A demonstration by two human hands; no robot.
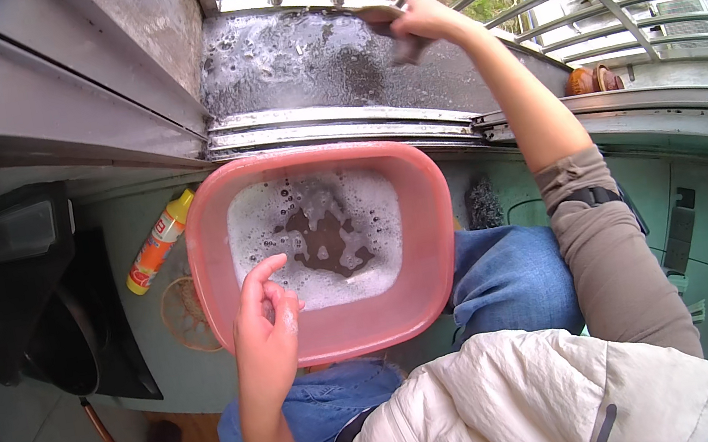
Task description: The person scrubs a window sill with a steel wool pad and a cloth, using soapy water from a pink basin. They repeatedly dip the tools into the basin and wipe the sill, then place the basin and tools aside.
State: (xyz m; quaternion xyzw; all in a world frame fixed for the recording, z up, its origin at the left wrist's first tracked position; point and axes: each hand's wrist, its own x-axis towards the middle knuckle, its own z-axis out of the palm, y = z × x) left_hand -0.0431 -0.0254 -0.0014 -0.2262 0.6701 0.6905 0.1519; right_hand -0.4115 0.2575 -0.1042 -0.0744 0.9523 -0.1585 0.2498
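Note:
My right hand point(426, 19) is stretched out to the far side of a wet, foamy window ledge point(299, 61), close to the metal bars. It grips a dark wet cloth point(387, 22), part of which hangs blurred over the ledge. Nearer to me stands a pink plastic basin point(432, 229) of dark water topped with white suds point(371, 281). My left hand point(271, 312) hovers above the basin's near left part, holding nothing, with its index finger extended and the others curled. A little foam clings to its thumb.
Metal window tracks point(337, 118) run between basin and ledge. Left of the basin lie a yellow-and-orange spray can point(161, 243) and a round strainer point(184, 316); farther left is a frying pan point(64, 354) on a black hob. Curved metal bars point(612, 2) enclose the window. A brown pot point(590, 80) sits at right.

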